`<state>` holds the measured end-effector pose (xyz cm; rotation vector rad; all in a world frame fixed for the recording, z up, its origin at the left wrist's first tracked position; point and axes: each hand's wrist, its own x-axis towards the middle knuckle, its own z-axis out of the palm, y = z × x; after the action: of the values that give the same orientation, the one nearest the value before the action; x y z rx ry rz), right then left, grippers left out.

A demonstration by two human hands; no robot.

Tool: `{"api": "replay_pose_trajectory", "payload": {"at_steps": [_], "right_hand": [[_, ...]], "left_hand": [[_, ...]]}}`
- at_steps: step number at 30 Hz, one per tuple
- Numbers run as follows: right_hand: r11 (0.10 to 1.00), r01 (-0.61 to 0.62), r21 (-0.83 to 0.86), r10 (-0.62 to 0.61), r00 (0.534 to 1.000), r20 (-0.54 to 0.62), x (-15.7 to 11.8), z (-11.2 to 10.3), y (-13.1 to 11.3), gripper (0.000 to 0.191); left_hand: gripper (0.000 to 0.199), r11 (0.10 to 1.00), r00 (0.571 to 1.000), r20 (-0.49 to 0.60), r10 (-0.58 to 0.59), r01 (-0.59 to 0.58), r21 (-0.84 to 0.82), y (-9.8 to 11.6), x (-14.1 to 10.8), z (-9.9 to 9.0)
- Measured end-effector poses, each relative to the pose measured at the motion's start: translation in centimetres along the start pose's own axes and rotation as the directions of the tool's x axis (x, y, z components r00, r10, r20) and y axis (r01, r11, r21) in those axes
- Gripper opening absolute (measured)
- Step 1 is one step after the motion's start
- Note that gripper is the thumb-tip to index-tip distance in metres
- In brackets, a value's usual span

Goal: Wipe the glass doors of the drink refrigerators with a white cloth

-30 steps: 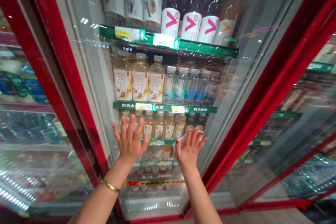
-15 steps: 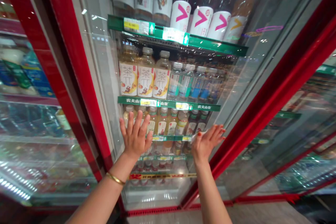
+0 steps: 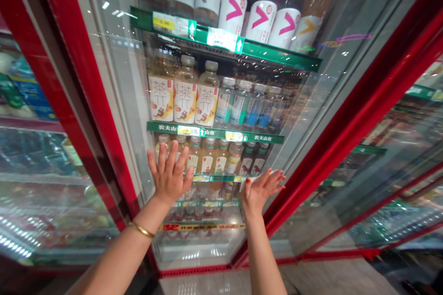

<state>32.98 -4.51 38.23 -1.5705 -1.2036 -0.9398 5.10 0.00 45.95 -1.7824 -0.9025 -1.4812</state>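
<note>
Head view, left hand (image 3: 169, 178), right hand (image 3: 258, 193), grips open, empty, lowest bottles (image 3: 194, 212) blurred (glass glare)

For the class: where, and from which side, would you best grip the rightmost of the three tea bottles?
Grip the labelled body of the tea bottle from the front, once past the glass door. It stands upright, and its body looks wider than its neck, so it should fill the hand well. Another tea bottle and a water bottle stand close on either side, so coming from the side looks tight.
</note>
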Motion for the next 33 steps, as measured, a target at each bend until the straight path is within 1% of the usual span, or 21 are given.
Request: {"api": "replay_pose_trajectory", "payload": {"at_steps": [2,3,5,7,9,11,13,14,16,17,19,21,22,23,25,27,29,30,31,32,33], "right_hand": [[0.999,-0.045,0.015,0.045,0.999,0.008,1.6,0.5,-1.4,0.085],[1.000,0.003,0.030,-0.004,1.000,0.026,1.6,0.8,-2.9,0.084],[0.976,0.204,0.074,-0.208,0.976,0.066,0.2,0.9,-6.1,0.076],[0.931,0.350,0.105,-0.358,0.931,0.067,-2.4,0.5,-7.4,0.059],[0.931,0.353,0.093,-0.358,0.933,0.037,-4.3,-0.4,-5.7,0.054],[0.963,0.262,0.059,-0.262,0.965,-0.007,-4.3,-1.0,-1.9,0.065],[0.991,0.127,0.033,-0.126,0.991,-0.051,-2.2,-1.0,1.6,0.076],[0.998,0.060,0.027,-0.058,0.996,-0.065,-0.8,-0.7,2.5,0.079],[1.000,-0.009,0.023,0.011,0.998,-0.059,1.5,0.3,1.8,0.082],[0.999,0.028,0.025,-0.027,0.999,-0.043,2.0,0.7,0.4,0.081],[0.973,0.225,0.047,-0.226,0.974,-0.001,1.3,1.1,-2.9,0.074],[0.893,0.442,0.078,-0.444,0.896,0.013,-1.0,0.6,-5.0,0.058],[0.861,0.501,0.086,-0.504,0.864,0.010,-2.2,0.2,-5.0,0.050],[0.849,0.522,0.086,-0.524,0.852,0.003,-3.2,-0.3,-4.3,0.045],[0.864,0.499,0.074,-0.499,0.866,-0.021,-3.3,-1.2,-1.4,0.048],[0.918,0.393,0.049,-0.391,0.919,-0.047,-0.9,-1.7,1.6,0.066],[0.975,0.219,0.025,-0.217,0.974,-0.069,3.4,-1.6,2.4,0.080],[0.990,0.141,0.021,-0.139,0.987,-0.079,5.5,-1.5,1.7,0.083],[0.993,0.112,0.028,-0.110,0.991,-0.080,7.3,-1.4,0.2,0.083],[0.987,0.152,0.047,-0.148,0.986,-0.077,8.6,-1.3,-1.7,0.083],[0.962,0.260,0.082,-0.256,0.965,-0.066,9.1,-1.3,-3.9,0.082]], "left_hand": [[0.081,1.000,1.000,-0.013,0.012,-0.012,0.014,0.0,0.0,0.1],[0.080,1.000,1.000,-0.017,0.020,-0.020,0.015,-0.1,0.1,0.1],[0.079,0.999,0.999,-0.017,0.032,-0.032,0.010,-0.2,0.1,0.0],[0.079,1.000,0.999,-0.013,0.029,-0.029,0.004,-0.4,0.1,-0.1],[0.080,1.000,1.000,-0.005,0.019,-0.019,0.002,-0.4,0.0,-0.1],[0.080,1.000,1.000,-0.004,0.020,-0.020,0.011,-0.4,0.0,0.0],[0.081,0.999,0.999,-0.019,0.032,-0.031,0.028,-0.2,0.0,0.2],[0.082,0.999,0.999,-0.026,0.036,-0.035,0.037,-0.2,0.0,0.2],[0.083,0.998,0.999,-0.035,0.036,-0.034,0.049,-0.1,0.1,0.3],[0.084,0.998,0.999,-0.035,0.036,-0.034,0.053,0.0,0.1,0.3],[0.084,0.998,0.999,-0.030,0.039,-0.037,0.059,-0.1,0.1,0.3],[0.085,0.997,0.999,-0.023,0.040,-0.039,0.064,-0.2,0.0,0.2],[0.085,0.997,0.999,-0.018,0.039,-0.037,0.065,-0.3,-0.1,0.2],[0.085,0.997,0.999,-0.014,0.035,-0.034,0.065,-0.3,-0.2,0.3],[0.084,0.998,0.999,-0.015,0.029,-0.028,0.060,-0.3,-0.4,0.3],[0.081,0.998,0.999,-0.023,0.025,-0.024,0.055,-0.2,-0.4,0.4],[0.076,0.998,0.999,-0.032,0.022,-0.020,0.059,-0.1,-0.3,0.5],[0.073,0.998,0.999,-0.034,0.021,-0.019,0.063,-0.1,-0.1,0.5],[0.071,0.998,0.999,-0.038,0.022,-0.020,0.065,-0.1,0.0,0.5],[0.070,0.998,0.999,-0.046,0.024,-0.021,0.063,-0.1,0.1,0.5],[0.069,0.998,0.998,-0.058,0.019,-0.016,0.059,-0.1,0.0,0.5]]}}
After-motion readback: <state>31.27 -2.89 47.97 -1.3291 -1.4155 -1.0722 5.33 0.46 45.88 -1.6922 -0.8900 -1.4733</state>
